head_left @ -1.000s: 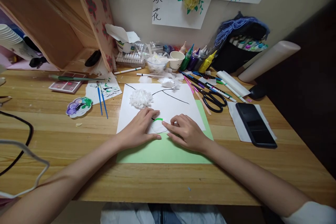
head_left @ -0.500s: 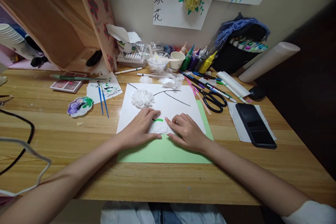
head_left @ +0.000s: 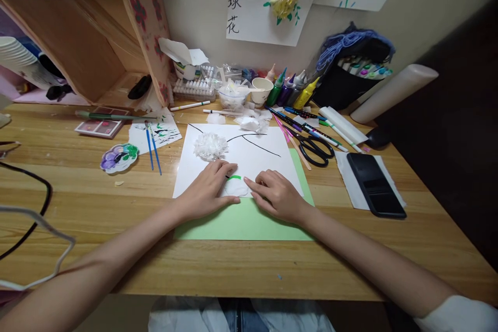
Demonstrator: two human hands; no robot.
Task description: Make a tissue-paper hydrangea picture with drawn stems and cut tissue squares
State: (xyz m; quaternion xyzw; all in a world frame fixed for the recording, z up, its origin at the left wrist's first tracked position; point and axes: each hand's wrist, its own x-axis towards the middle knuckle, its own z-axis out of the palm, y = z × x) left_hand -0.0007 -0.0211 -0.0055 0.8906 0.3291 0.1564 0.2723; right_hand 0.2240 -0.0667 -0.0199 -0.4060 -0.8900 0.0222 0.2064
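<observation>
My left hand (head_left: 208, 185) lies on a white sheet of paper (head_left: 268, 140), fingers stretched out and thumb spread. My right hand (head_left: 277, 194) rests on the sheet's lower right part, index finger pointed out, other fingers partly bent. Between the hands is a thin white piece (head_left: 236, 189), perhaps tissue, with a short green strip (head_left: 234, 177) along its top; my left thumb touches its lower edge. Above my left hand sits a ruffled white paper flower (head_left: 211, 146). Black lines are drawn on the sheet. Beneath it lies a green sheet (head_left: 241, 223).
Black scissors (head_left: 316, 150), pens and a wooden stick lie right of the sheet. A phone (head_left: 375, 184) rests on white paper farther right. Paintbrushes (head_left: 152, 148) and a paint palette (head_left: 119, 158) are at left. Paint bottles (head_left: 291, 88) and a paper cup (head_left: 261, 91) stand behind.
My right hand's thumb has drawn slightly back from the white piece. My left hand stays in place. The view has shifted slightly.
</observation>
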